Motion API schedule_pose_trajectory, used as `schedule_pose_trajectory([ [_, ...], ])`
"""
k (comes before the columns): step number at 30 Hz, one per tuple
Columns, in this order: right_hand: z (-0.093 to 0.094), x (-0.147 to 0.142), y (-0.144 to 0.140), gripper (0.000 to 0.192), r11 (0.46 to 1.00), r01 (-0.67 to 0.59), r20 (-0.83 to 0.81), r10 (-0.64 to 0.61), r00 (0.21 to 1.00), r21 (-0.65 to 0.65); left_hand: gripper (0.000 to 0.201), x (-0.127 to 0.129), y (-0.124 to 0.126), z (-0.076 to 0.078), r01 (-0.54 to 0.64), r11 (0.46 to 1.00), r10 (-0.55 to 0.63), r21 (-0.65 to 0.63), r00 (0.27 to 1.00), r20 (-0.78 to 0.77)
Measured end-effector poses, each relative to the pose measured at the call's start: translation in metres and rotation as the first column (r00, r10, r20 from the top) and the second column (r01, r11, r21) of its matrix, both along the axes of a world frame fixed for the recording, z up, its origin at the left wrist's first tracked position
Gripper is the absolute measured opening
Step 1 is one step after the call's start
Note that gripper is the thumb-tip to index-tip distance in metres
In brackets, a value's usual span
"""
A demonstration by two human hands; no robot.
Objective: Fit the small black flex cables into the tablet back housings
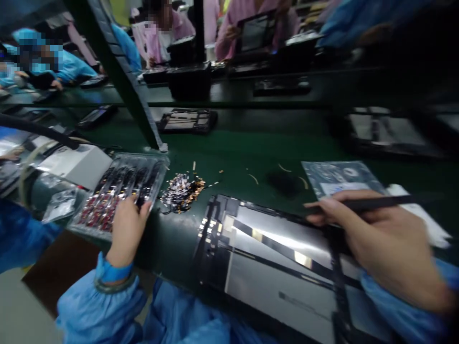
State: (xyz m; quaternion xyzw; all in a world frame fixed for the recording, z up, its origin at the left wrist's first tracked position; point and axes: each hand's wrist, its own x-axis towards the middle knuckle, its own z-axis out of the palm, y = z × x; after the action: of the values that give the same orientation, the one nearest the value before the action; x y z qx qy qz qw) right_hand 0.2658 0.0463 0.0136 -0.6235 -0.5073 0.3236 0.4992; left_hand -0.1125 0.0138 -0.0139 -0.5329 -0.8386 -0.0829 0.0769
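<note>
The left hand (126, 229) rests open-fingered on the tray (118, 191) of thin, bendy strips at the worktop's (229, 153) near edge, best lifted by their ends, while the right hand (380, 243) pinches a pen (373, 204).

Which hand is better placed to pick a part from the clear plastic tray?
Left. The left hand already rests on the clear plastic tray; the right hand holds a thin black tool.

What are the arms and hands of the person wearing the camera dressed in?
Both hands, the left hand and the right hand, are bare, with no gloves. Each arm wears a loose bright blue sleeve gathered at an elastic cuff. A dark band circles the left wrist.
</note>
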Motion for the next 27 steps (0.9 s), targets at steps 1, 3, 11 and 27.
schedule_pose_trajectory([
  [1, 0.004, -0.004, -0.001, 0.033, 1.0, -0.014, -0.011, 0.014, 1.0, -0.007, 0.041, -0.002, 0.002, 0.0, 0.007, 1.0, -0.007, 0.021, 1.0, 0.02],
  [3, 0.007, -0.006, 0.0, 0.033, 0.999, -0.038, -0.062, 0.038, 0.997, 0.01, 0.032, -0.003, 0.004, 0.002, 0.012, 0.997, -0.016, 0.074, 0.998, 0.057],
  [11, 0.015, 0.003, -0.003, 0.025, 0.979, 0.005, -0.251, 0.047, 0.967, 0.203, 0.019, 0.001, 0.012, 0.031, 0.023, 0.964, -0.055, 0.263, 0.992, 0.114],
  [27, 0.008, -0.002, 0.002, 0.035, 0.948, -0.316, 0.104, 0.31, 0.945, 0.04, 0.026, 0.034, 0.018, 0.062, -0.366, 0.895, -0.352, 0.255, -0.227, 0.908],
])
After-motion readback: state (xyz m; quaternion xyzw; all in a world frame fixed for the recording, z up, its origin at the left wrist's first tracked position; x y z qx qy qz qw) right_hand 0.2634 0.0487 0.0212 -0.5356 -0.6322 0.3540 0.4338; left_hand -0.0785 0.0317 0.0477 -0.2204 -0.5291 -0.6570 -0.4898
